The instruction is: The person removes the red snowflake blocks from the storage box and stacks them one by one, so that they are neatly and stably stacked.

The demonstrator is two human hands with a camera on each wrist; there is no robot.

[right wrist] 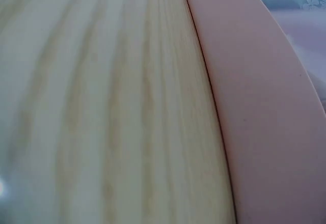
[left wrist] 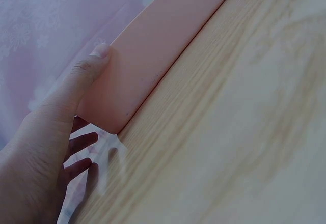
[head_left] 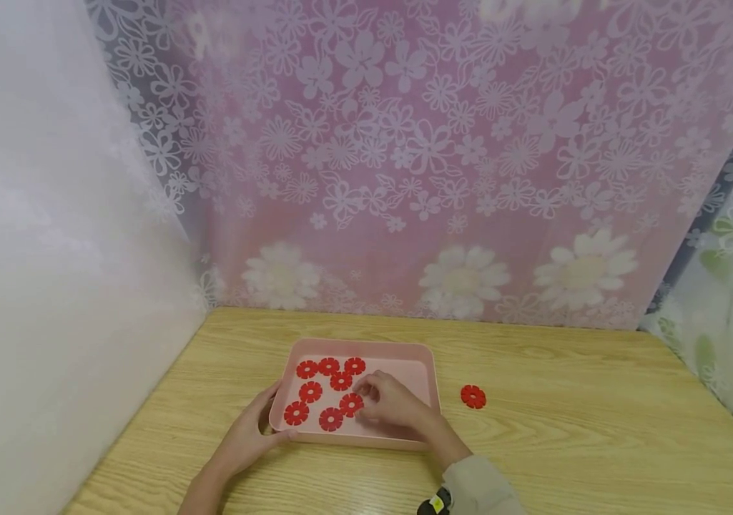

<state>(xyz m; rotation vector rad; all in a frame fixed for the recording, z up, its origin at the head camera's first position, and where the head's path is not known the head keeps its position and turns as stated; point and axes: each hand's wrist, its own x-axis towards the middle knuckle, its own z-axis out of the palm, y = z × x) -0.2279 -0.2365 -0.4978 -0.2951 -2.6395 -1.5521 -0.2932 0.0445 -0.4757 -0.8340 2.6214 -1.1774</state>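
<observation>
A pink rectangular tray (head_left: 398, 350) sits on the table with several red notched plastic discs (head_left: 330, 419) lying flat in its left and middle parts. My left hand (head_left: 244, 438) holds the tray's near left corner; in the left wrist view its thumb (left wrist: 99, 53) lies against the front wall, with the other fingers round the side. Over the tray's right part is my right hand (head_left: 395, 404), its fingers loosely bent and the fingertips beside a red disc (head_left: 351, 405). I see nothing held in it. The right wrist view shows the tray wall (right wrist: 265, 102) but not the hand.
Another red disc (head_left: 473, 397) lies on the wooden table (head_left: 572, 429), to the right of the tray. A pink flowered curtain (head_left: 417, 179) hangs behind the table, and a white sheet (head_left: 70, 236) closes off the left side.
</observation>
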